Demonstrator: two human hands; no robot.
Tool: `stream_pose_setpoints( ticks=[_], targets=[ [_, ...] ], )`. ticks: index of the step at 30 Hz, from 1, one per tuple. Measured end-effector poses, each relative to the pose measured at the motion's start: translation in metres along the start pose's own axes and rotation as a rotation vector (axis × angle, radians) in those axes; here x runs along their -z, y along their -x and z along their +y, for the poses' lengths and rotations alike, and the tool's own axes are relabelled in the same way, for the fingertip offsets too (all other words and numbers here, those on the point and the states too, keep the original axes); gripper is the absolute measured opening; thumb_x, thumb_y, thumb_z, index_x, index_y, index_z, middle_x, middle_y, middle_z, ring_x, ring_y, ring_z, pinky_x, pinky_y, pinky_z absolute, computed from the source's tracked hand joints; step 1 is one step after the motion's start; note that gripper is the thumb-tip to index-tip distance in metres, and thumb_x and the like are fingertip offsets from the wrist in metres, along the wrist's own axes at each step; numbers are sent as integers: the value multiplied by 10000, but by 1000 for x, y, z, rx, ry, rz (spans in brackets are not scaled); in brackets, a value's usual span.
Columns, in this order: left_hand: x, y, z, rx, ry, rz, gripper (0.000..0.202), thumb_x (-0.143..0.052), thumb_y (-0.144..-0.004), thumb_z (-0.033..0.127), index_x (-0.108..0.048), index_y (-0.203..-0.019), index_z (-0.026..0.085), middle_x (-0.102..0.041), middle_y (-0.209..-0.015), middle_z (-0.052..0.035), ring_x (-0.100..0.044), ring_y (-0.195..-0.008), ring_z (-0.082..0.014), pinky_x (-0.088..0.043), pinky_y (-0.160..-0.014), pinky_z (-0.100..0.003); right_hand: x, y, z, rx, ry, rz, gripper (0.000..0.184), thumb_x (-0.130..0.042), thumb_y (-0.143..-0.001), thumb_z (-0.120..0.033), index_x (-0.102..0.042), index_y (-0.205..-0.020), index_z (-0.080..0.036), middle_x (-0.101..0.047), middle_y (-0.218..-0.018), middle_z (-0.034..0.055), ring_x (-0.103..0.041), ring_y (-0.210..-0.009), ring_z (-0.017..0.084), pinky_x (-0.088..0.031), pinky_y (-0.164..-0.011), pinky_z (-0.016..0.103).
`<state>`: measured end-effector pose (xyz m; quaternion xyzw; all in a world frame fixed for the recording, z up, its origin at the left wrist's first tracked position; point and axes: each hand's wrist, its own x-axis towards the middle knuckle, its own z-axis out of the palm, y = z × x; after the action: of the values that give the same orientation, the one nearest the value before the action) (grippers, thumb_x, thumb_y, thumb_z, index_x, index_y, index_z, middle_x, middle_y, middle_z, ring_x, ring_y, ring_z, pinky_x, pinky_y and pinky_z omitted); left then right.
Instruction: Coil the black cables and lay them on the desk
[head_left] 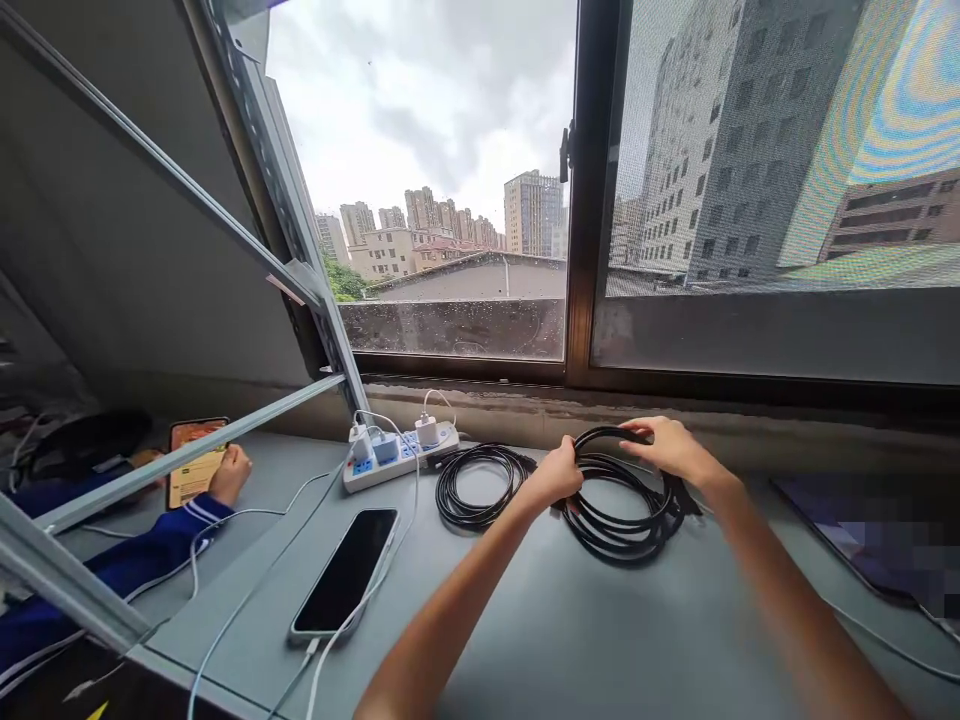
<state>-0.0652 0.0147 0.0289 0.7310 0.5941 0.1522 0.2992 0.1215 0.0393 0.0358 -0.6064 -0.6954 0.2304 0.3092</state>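
A coiled black cable (621, 548) rests on the grey table, its loops tilted up toward the window at the back. My left hand (556, 474) is closed round the coil's left side. On the upper right, the fingers of my right hand (670, 447) pinch the top loops. A connector end hangs out at the coil's right edge. Just left of my left hand lies a second black cable coil (459, 511), flat on the table and partly hidden behind my wrist.
A white power strip (405, 458) with plugged-in chargers stands by the wall. A phone (346, 572) with a white cord lies left of my arm. Metal shelf bars (202, 450) cross the left side; beyond them another person's hand (230, 477) holds a phone. A dark flat device (862, 535) sits at right.
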Motion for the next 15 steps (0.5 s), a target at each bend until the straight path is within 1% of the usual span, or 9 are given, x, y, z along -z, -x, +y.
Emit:
stream_pose_setpoints(
  ticks=[1, 3, 4, 6, 8, 10, 13, 15],
  targets=[
    [-6, -3, -4, 31, -51, -11, 280, -440, -845, 87, -443, -1125, 84, -625, -924, -116, -638, -649, -164, -523, -604, -293, -6, -3, 6, -18, 19, -68, 291, -641, -764, -96, -672, -1051, -133, -693, -972, 93, -628, -604, 117, -496, -566, 220],
    [-14, -6, -8, 78, -147, -13, 279, -499, -856, 111, -485, -1133, 73, -615, -1006, -126, -637, -848, -188, -530, -750, -339, -17, -6, 17, -70, 58, -187, 300, -629, -780, -64, -646, -1073, -121, -684, -959, 71, -627, -644, 106, -518, -600, 226],
    [-18, -7, -10, 94, -187, -11, 288, -511, -870, 138, -493, -1152, 79, -608, -1043, -122, -620, -920, -193, -520, -804, -360, -22, -8, 22, -106, 78, -235, 281, -611, -809, -76, -629, -1087, -116, -677, -940, 61, -622, -647, 102, -525, -600, 232],
    [-23, -7, -12, 117, -255, -7, 323, -514, -894, 189, -489, -1203, 97, -591, -1109, -115, -596, -990, -199, -503, -858, -393, -31, -11, 29, -185, 118, -304, 254, -585, -859, -125, -599, -1113, -110, -661, -909, 48, -616, -649, 100, -534, -600, 247],
    [-27, -8, -13, 133, -314, -8, 361, -523, -898, 212, -479, -1240, 107, -580, -1144, -116, -585, -1022, -207, -489, -889, -414, -38, -13, 36, -246, 160, -336, 257, -587, -872, -161, -586, -1124, -107, -647, -931, 54, -623, -701, 111, -543, -640, 267],
    [-31, -9, -15, 145, -366, -7, 392, -536, -892, 218, -470, -1264, 111, -573, -1164, -120, -570, -1059, -220, -470, -919, -434, -41, -14, 40, -276, 200, -341, 273, -606, -862, -179, -584, -1126, -109, -630, -1017, 73, -627, -805, 136, -546, -703, 298],
    [-34, -11, -15, 155, -424, 13, 436, -532, -896, 221, -436, -1308, 117, -565, -1184, -126, -553, -1095, -232, -450, -942, -449, -40, -14, 42, -292, 244, -335, 290, -627, -848, -196, -586, -1124, -119, -597, -1124, 88, -610, -930, 169, -537, -771, 338],
    [-35, -12, -14, 161, -451, 36, 439, -508, -909, 230, -419, -1323, 115, -572, -1172, -126, -558, -1087, -231, -449, -940, -450, -38, -13, 41, -297, 263, -337, 295, -629, -847, -210, -586, -1126, -124, -601, -1113, 84, -608, -938, 174, -534, -779, 346]
  ],
)
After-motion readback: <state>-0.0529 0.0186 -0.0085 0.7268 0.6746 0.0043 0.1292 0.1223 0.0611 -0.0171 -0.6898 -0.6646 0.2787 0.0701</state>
